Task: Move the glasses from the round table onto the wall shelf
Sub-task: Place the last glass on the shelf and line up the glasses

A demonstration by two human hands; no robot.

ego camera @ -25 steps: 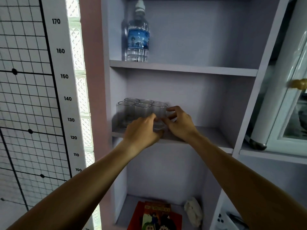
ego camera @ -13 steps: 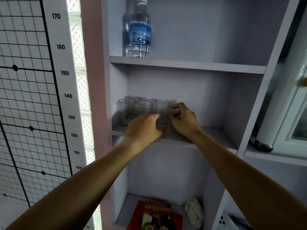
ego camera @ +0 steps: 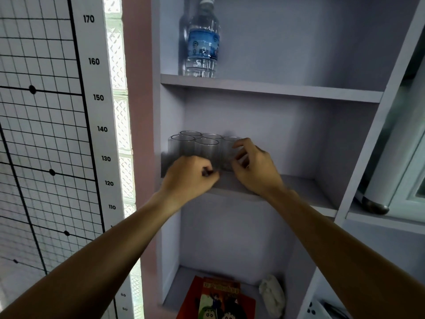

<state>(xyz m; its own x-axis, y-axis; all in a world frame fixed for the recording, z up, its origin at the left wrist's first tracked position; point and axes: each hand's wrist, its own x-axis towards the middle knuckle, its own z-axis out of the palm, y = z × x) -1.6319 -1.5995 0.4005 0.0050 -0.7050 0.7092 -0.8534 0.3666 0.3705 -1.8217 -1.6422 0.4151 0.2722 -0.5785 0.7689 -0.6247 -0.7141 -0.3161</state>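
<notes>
Several clear glasses (ego camera: pixel 207 149) stand bunched together at the left end of the middle wall shelf (ego camera: pixel 299 187). My left hand (ego camera: pixel 189 178) is curled into a loose fist at the shelf's front edge, just in front of the glasses, and holds nothing. My right hand (ego camera: pixel 255 169) hovers at the right side of the bunch with its fingers apart. Its fingertips are at the rightmost glass (ego camera: pixel 227 150) without wrapping around it. The round table is out of view.
A water bottle (ego camera: pixel 202 42) stands on the shelf above. On the shelf below lie a red comic book (ego camera: pixel 218 300) and a white crumpled cloth (ego camera: pixel 271 293). A height chart (ego camera: pixel 99 111) hangs on the left, and a white cabinet door (ego camera: pixel 386 176) stands on the right.
The glass that both hands held at the shelf's front now stands with the others. My left hand has let go and curled shut; my right hand's fingers have loosened.
</notes>
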